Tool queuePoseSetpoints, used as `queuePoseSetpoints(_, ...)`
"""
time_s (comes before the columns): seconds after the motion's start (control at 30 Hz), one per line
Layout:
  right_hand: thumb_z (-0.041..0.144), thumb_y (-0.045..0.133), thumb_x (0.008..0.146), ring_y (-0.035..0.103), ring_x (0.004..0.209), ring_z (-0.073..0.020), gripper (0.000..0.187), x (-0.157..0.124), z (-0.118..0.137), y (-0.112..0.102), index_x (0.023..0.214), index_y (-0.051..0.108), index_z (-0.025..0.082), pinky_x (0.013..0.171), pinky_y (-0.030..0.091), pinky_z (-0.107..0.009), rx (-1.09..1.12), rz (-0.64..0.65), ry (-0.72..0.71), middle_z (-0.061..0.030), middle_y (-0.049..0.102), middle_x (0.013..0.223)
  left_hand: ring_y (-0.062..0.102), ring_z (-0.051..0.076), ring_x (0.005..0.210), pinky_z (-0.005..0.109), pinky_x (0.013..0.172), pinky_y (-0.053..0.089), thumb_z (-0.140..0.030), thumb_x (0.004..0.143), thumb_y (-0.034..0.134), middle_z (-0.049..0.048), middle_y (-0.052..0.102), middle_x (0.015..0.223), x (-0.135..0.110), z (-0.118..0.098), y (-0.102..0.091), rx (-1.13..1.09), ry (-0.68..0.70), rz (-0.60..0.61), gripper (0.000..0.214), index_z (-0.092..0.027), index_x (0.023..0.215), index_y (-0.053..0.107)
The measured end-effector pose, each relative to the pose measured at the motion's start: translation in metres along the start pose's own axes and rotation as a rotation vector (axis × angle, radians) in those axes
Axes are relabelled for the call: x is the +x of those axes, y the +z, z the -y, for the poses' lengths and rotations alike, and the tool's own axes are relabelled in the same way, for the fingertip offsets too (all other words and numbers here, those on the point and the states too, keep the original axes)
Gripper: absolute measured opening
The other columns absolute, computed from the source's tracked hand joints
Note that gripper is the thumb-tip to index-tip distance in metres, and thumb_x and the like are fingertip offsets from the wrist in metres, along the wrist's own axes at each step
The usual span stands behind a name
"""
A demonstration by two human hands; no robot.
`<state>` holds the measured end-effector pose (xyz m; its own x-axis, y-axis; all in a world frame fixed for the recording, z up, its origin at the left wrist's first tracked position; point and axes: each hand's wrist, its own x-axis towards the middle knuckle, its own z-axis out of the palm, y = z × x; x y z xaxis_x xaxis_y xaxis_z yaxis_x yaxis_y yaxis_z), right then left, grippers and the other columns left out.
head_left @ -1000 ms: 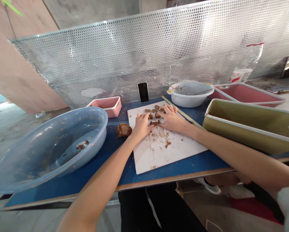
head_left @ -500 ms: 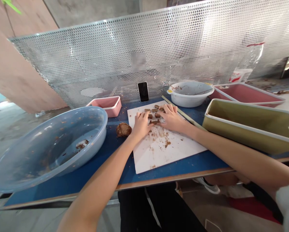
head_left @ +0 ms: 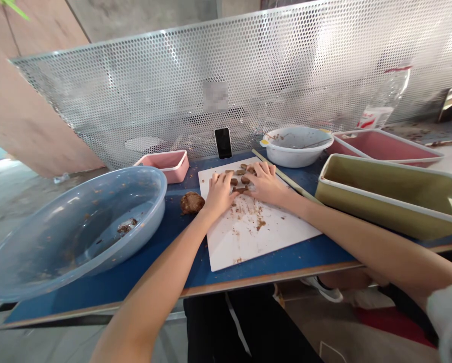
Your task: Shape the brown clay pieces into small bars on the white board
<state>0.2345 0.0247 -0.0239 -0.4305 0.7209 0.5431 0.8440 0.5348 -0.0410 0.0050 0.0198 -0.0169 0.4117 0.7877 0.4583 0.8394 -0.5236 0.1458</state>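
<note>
Several short brown rolls (head_left: pixel 234 181) of a clay-like stuff lie on the far part of a white board (head_left: pixel 233 247). My left hand (head_left: pixel 219 193) rests at their left side, fingers stretched forward and thumb apart. From the right, my right hand (head_left: pixel 266 184) reaches over the group with its fingers spread and bent, partly covering some pieces. One longer brown roll (head_left: pixel 241 190) lies between my two thumbs; whether both touch it I cannot tell. A brown lump (head_left: pixel 192 202) sits on the blue table left of the board. Brown crumbs and smears mark the board nearer me.
A large blue basin (head_left: pixel 143 242) stands left, and a small pink box (head_left: pixel 178 171) behind it. A phone (head_left: pixel 223 143) leans at the back. Right are a thin stick (head_left: pixel 294 184), a white basin (head_left: pixel 296 156), a green bin (head_left: pixel 377 201), a pink bin (head_left: pixel 396 143) and a bottle (head_left: pixel 381 108).
The whole view has shifted very slightly. Both hands stay around the brown rolls in nearly the same pose.
</note>
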Motion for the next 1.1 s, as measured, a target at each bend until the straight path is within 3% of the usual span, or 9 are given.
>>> queuePoseSetpoints(0.73,0.054,0.075,0.104,0.047,0.142,-0.0459,0.039,0.004,-0.003,-0.001,0.129,0.078,0.025,0.117,0.040,-0.066,0.001,0.014,-0.008,-0.0202,0.057,0.153,0.055,0.042,0.137,0.057,0.119,0.047,-0.025,0.096,0.086,0.0174,0.068,0.145,-0.001,0.010,0.003,-0.015,-0.010,-0.051,0.071,-0.019,0.159,0.055)
queuePoseSetpoints(0.97,0.042,0.068,0.108,0.048,0.141,-0.0454,0.032,-0.003,-0.014,-0.015,0.133,0.079,0.026,0.113,0.043,-0.064,0.015,0.027,-0.051,-0.0189,0.057,0.154,0.058,0.038,0.129,0.053,0.117,0.050,-0.017,0.099,0.079,0.0135,0.074,0.134,-0.005,0.013,-0.001,-0.095,-0.048,-0.085,0.039,-0.020,0.137,0.071)
queuePoseSetpoints(1.1,0.035,0.064,0.109,0.050,0.138,-0.0450,0.030,-0.008,-0.024,-0.023,0.130,0.084,0.029,0.110,0.045,-0.063,0.028,0.040,-0.071,-0.0174,0.060,0.150,0.061,0.036,0.125,0.052,0.117,0.050,-0.011,0.100,0.073,0.0110,0.077,0.132,-0.006,0.010,-0.002,-0.138,-0.050,-0.123,0.031,-0.021,0.129,0.073)
